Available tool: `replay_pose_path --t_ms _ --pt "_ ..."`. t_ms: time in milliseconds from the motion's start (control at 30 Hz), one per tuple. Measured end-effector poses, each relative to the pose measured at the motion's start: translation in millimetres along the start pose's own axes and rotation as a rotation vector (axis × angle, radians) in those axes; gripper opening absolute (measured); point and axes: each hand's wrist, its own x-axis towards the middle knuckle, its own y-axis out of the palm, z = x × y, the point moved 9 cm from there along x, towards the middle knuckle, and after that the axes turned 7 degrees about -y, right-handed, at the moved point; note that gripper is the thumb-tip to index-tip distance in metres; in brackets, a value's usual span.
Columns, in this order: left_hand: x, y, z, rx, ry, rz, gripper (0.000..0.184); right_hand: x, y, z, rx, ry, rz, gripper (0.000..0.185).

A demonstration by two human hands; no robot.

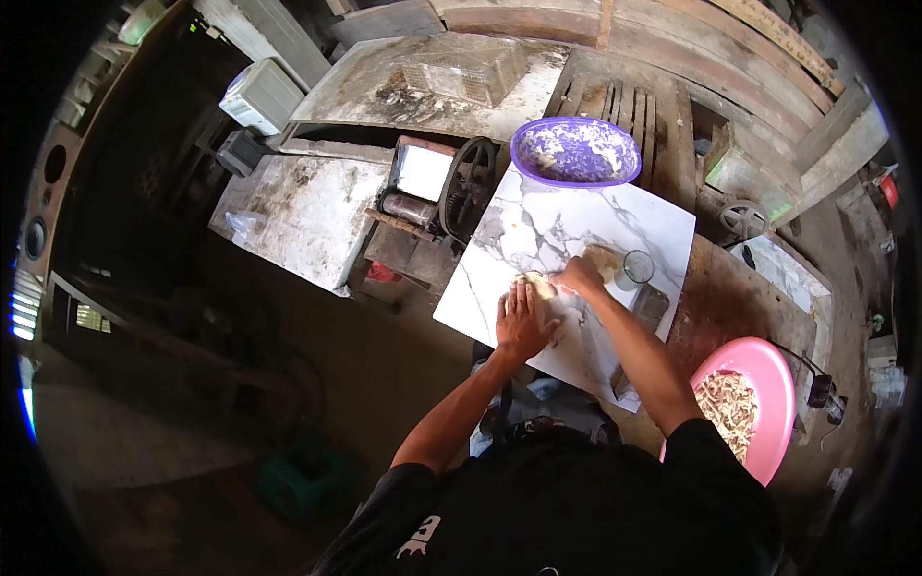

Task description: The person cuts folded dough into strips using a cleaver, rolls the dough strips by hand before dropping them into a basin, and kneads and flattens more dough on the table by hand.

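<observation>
Near the middle of the marbled desk (663, 227) lies a pale piece of dough (540, 285). Flat against its near left side rests the left hand (521, 324), fingers extended; the right hand (580, 277) curls at its right edge, grip unclear. Farther right stands a glass (636, 269).

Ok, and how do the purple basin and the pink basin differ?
The purple basin has pale residue inside, while the pink basin holds a heap of short, pale strips. The purple basin sits at the far edge of the marbled board; the pink basin is off to the right. Both are open-topped.
</observation>
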Motion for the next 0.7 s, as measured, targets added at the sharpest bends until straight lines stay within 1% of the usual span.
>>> replay_pose_path --t_ms 67,133,167,200,267,300,333,400,433,467,533,567,600,667,700 --pt "-6 2 0 -0.026 0.003 -0.044 0.095 -3 4 0 0.063 -0.01 -0.045 0.05" --pt "-7 -1 -4 0.005 -0.008 -0.022 0.096 -11 -12 4 -0.033 -0.015 -0.519 0.047" --pt "-10 -1 -5 0.036 -0.025 -0.002 0.096 -7 -10 4 -0.052 -0.011 -0.531 0.049" --pt "-11 4 -7 0.042 -0.016 0.003 0.096 -8 -14 0 -0.044 -0.001 -0.531 0.049" --pt "-2 8 -10 0.016 -0.07 -0.027 0.096 7 8 -16 0.439 0.061 -0.16 0.052" --pt "-2 7 -18 -0.01 -0.016 -0.06 0.094 7 2 -14 0.392 0.063 -0.153 0.055" --pt "-1 9 -27 -0.06 0.037 -0.033 0.093 8 -3 -12 0.394 0.058 -0.158 0.055" --pt "-6 18 -43 -0.067 0.076 -0.038 0.096 4 2 1 0.282 -0.091 -0.064 0.052" --pt "-11 21 -47 -0.067 0.076 -0.035 0.096 5 7 2 0.214 -0.053 -0.073 0.05" --pt "-16 23 -51 -0.098 0.059 -0.046 0.094 5 10 2 0.215 -0.051 -0.072 0.05" --pt "-18 19 -54 -0.125 0.044 -0.062 0.092 -4 5 0 0.213 0.063 -0.087 0.048" --pt "-18 15 -56 -0.129 0.057 -0.098 0.089 12 9 -5 0.13 0.083 -0.17 0.048" --pt "-23 13 -56 -0.133 0.068 -0.127 0.086 12 13 -2 0.131 0.081 -0.164 0.048" --pt "-20 16 -58 -0.107 0.07 -0.106 0.083 8 -2 5 0.096 0.043 -0.389 0.05" --pt "-19 17 -58 -0.084 0.074 -0.089 0.079 5 7 6 0.255 0.018 -0.097 0.054"
